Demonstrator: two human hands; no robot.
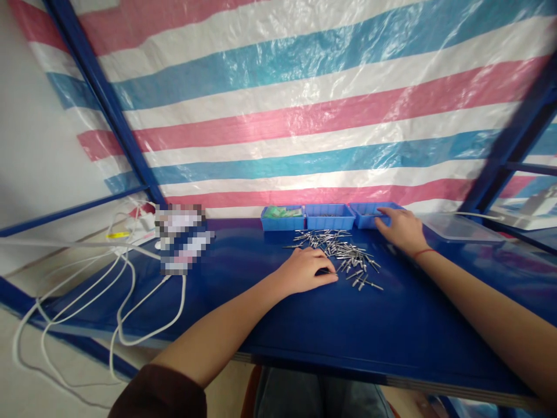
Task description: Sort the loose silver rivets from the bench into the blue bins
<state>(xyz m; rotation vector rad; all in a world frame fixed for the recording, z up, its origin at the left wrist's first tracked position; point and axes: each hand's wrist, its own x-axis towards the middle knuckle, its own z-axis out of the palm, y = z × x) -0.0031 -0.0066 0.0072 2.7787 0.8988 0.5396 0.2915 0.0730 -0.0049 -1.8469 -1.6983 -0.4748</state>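
A loose pile of small metal rivets lies on the blue table. My left hand rests palm down at the pile's left edge, fingers curled together on the table; whether it holds a rivet is hidden. My right hand reaches to the rightmost of three small blue bins, its fingers on the bin's rim and bent inward. A red string circles that wrist. The middle bin holds more metal parts and the left bin holds green pieces.
White cables trail over the table's left side and off its front edge. A clear plastic lid or tray lies at the right. A striped plastic sheet hangs behind, framed by blue posts.
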